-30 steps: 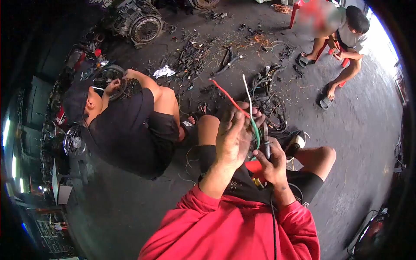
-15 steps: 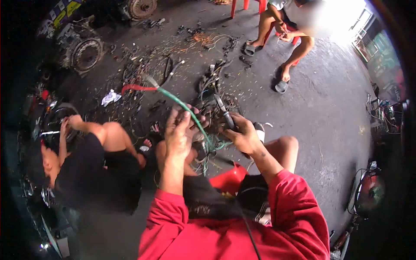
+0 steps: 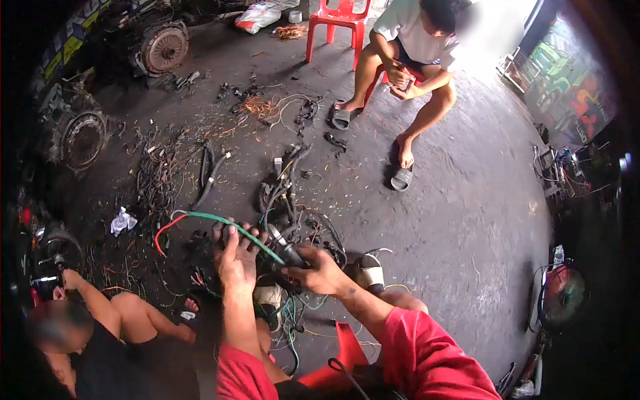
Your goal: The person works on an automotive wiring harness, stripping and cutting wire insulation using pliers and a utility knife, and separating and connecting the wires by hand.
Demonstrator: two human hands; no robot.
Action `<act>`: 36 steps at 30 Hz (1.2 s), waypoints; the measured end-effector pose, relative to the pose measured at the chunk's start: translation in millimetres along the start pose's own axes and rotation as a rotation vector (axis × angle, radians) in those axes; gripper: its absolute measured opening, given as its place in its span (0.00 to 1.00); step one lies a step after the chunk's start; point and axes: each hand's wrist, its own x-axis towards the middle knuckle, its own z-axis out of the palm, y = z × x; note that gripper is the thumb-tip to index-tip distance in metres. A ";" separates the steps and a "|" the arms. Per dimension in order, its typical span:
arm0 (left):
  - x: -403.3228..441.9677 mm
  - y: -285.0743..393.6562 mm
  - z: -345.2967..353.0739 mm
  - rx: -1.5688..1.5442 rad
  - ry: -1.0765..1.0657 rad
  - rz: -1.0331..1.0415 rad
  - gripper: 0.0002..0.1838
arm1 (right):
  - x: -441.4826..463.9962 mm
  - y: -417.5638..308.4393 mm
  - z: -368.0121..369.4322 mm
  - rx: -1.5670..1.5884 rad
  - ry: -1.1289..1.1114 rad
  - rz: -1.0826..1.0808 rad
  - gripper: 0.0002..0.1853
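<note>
A green wire [image 3: 208,216] crosses the fingers of my left hand [image 3: 237,263], held there by the thumb. At its far end a red wire [image 3: 160,239] and a short pale one branch off. My right hand [image 3: 321,272] is closed around the dark handle of a cutting tool [image 3: 288,248], whose blade points up and left, close beside my left fingers. The near part of the green wire reaches my right thumb and forefinger. More thin green wires [image 3: 290,323] hang below my hands, between my feet.
Cable bundles [image 3: 283,193] and scraps lie on the floor ahead. A seated person [image 3: 417,50] is beyond, near a red chair [image 3: 338,21]. Another person [image 3: 113,347] sits at lower left by a wheel [image 3: 61,257]. A red object [image 3: 340,360] is below my hands.
The view has shifted, showing more floor ahead. My hands have come closer together, and the wire now stretches left instead of upward. The right hand keeps the tool.
</note>
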 end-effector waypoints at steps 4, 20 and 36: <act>12.4 2.5 -1.2 0.006 -0.002 -0.038 0.22 | 5.2 -6.7 2.5 -0.066 -0.124 0.059 0.18; 12.5 0.0 1.2 0.408 0.070 0.192 0.11 | 28.1 -15.4 2.2 -0.287 0.154 -0.207 0.24; 0.0 -5.8 4.2 0.261 0.003 -0.153 0.16 | 11.0 -9.7 -12.9 -0.484 0.275 -0.266 0.20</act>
